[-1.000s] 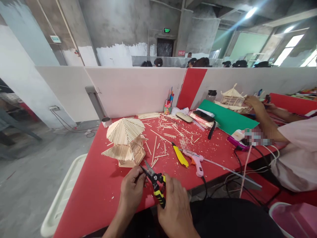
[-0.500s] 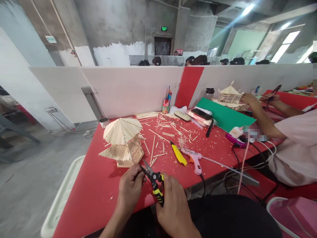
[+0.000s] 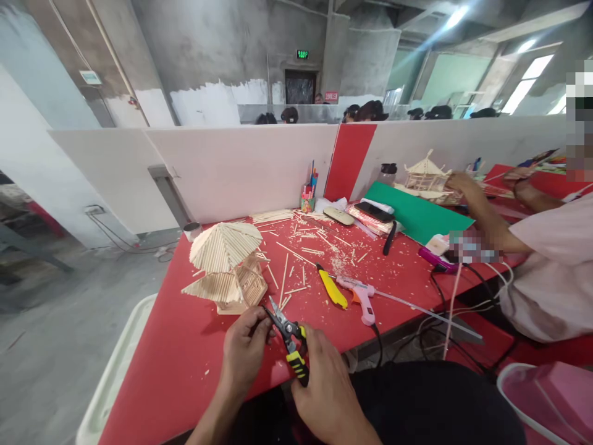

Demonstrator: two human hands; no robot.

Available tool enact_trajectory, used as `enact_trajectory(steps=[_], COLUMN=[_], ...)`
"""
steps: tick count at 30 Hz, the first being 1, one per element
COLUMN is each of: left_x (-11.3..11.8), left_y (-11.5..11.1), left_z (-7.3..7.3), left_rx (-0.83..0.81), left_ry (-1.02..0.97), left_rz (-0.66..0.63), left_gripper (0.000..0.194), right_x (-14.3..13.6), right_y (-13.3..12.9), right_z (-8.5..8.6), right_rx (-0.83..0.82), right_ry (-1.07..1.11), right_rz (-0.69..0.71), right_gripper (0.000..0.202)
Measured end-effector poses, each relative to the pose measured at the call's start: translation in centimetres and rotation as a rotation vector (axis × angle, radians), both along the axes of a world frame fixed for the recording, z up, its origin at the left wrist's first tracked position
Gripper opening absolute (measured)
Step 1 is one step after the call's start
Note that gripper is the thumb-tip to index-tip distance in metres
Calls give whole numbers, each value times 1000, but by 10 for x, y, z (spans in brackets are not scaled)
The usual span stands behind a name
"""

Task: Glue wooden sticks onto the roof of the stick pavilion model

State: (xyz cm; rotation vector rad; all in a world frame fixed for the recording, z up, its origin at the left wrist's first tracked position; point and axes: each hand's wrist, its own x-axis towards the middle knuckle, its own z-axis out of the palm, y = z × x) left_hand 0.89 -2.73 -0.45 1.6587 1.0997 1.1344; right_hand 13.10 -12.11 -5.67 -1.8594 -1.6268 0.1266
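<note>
My right hand (image 3: pixel 324 386) is wrapped round the yellow and black handles of a pair of cutters (image 3: pixel 288 334) at the table's front edge. The cutters' blades point up and left, slightly apart. Beside them, my left hand (image 3: pixel 245 346) is closed in a pinch near the blades; whatever lies between its fingertips is too small to make out. Just beyond my left hand stands a small pavilion model of wooden sticks (image 3: pixel 227 247) with a sloped roof. Loose sticks (image 3: pixel 285 278) lie to its right.
A yellow utility knife (image 3: pixel 332 287) and pink glue gun (image 3: pixel 362 296) with a cable lie right of the cutters. Farther back are a pen cup (image 3: pixel 307 201), phone (image 3: pixel 374 211) and green board (image 3: pixel 419 213). Another person's arm (image 3: pixel 491 216) is at the right.
The cutters' blades stand a little wider apart and have shifted slightly. At the right, the other person's hands have moved. The whole view has shifted slightly.
</note>
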Motion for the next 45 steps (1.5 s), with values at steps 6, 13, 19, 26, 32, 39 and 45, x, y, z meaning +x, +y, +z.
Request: enact_trajectory(steps=[6, 13, 19, 26, 32, 39, 45], left_x=[-3, -2, -3, 1, 9, 27, 37], left_y=[-1, -1, 0, 0, 2, 16, 38], left_z=[-5, -6, -7, -8, -15, -16, -14], left_rx=[104, 128, 106, 109, 58, 111, 68], left_ry=[80, 26, 8, 3, -2, 17, -46], left_rz=[4, 12, 8, -8, 15, 15, -113], left_gripper=[18, 18, 18, 19, 17, 22, 18], right_x=[-2, -5, -4, -5, -3, -1, 12], right_y=[-1, -4, -5, 0, 6, 15, 27], right_z=[-4, -10, -8, -7, -3, -1, 10], right_rx=[-34, -45, -85, -39, -31, -50, -153], right_ry=[16, -9, 0, -47, -93, -149, -80], right_rz=[14, 14, 26, -24, -96, -236, -249], right_gripper=[71, 77, 76, 74, 62, 63, 58])
